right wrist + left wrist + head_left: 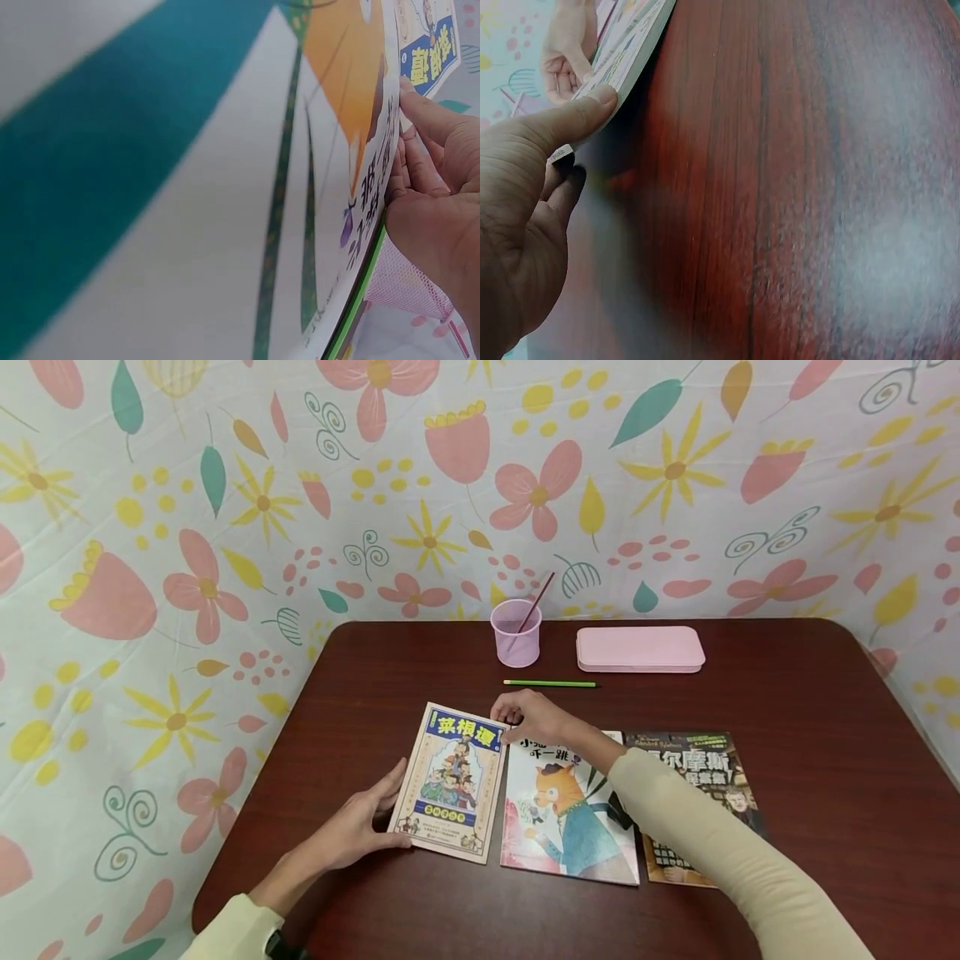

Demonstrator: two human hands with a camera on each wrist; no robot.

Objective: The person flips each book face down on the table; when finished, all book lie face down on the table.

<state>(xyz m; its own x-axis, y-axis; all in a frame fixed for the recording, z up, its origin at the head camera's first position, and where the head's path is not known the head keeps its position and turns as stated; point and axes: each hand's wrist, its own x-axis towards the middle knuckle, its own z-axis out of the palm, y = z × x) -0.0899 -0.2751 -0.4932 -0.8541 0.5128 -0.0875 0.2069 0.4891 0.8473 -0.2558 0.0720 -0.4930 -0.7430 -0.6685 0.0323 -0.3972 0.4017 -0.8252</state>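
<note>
A cream-covered book [447, 785] with a blue title band lies slightly turned on the left part of the table. Its lower left side is held by my left hand [358, 823]; in the left wrist view the thumb [592, 109] presses on the cover and the fingers reach underneath. My right hand [534, 717] pinches the same book's top right corner. Beneath the right forearm lies a white picture book [573, 827] with an orange fox in a blue coat. To its right, a dark book [705, 777] is partly covered by the sleeve.
At the back of the table [810, 693] stand a pink mesh pen cup [516, 643] holding a dark red pencil [537, 599] and a pink pencil case [640, 649]. A green pencil [550, 683] lies in front of the cup. A floral cloth [480, 485] hangs behind.
</note>
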